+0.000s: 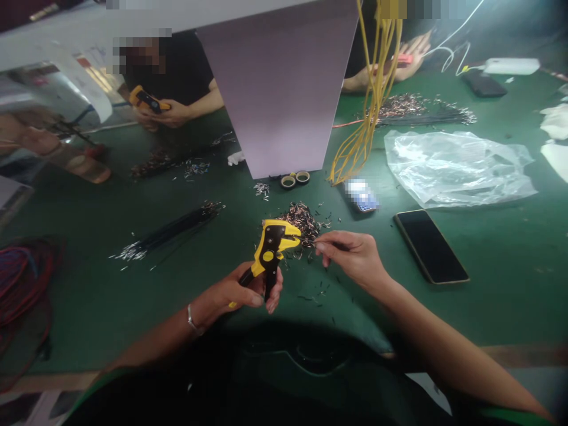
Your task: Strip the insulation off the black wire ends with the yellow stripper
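Observation:
My left hand (255, 290) is wrapped round the handles of a yellow and black wire stripper (270, 251), whose jaws point right. My right hand (350, 254) pinches a thin dark wire (310, 241) between thumb and fingertips, close by the jaws; whether the wire's end lies inside them is too small to tell. Behind the tool lies a pile of short copper-coloured and black scraps (304, 219). A bundle of black wires (173, 231) with bare ends rests on the green table (177, 313) to the left.
A dark phone (431, 245) lies at right, a lit phone (361, 195) behind it, near a clear plastic bag (457, 168). Yellow wires (373, 112) hang beside a pale panel (288, 89). Red and blue cables (22, 278) lie far left. People sit across the table.

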Tool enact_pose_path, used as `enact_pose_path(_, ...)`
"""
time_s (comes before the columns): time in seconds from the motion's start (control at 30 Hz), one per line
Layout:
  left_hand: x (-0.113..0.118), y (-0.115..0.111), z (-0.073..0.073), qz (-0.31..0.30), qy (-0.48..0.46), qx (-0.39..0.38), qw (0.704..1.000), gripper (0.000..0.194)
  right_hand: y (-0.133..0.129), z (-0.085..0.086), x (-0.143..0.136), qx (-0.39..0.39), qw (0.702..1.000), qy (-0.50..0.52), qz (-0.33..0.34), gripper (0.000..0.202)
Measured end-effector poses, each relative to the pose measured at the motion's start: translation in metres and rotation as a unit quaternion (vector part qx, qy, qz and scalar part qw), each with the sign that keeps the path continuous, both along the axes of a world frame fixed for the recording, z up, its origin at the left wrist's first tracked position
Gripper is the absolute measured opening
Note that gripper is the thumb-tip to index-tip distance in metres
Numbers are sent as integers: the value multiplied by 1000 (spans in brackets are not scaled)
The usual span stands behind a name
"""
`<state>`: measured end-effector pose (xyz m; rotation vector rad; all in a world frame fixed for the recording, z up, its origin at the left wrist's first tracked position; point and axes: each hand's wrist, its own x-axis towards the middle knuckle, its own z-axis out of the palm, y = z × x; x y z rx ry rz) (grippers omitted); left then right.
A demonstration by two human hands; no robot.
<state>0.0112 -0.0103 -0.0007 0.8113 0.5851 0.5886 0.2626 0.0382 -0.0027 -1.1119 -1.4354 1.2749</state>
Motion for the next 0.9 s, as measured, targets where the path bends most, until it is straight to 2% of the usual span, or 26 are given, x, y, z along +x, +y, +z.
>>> enact_pose_path(0.33, -1, -4, 1, 18, 28, 3, 999, 26, 0, -3, -1, -11, 1000, -1, -5, 8)
enact_pose_path(0.7, 1, -12, -4, 62, 61, 24, 996, 17, 2, -4, -1, -19, 1000, -1, 0, 9)
enact_pose_path(0.9, 2, -11, -8, 124, 75, 20, 989, 14, 1, -7, -3, -32, 999, -3, 19, 12)
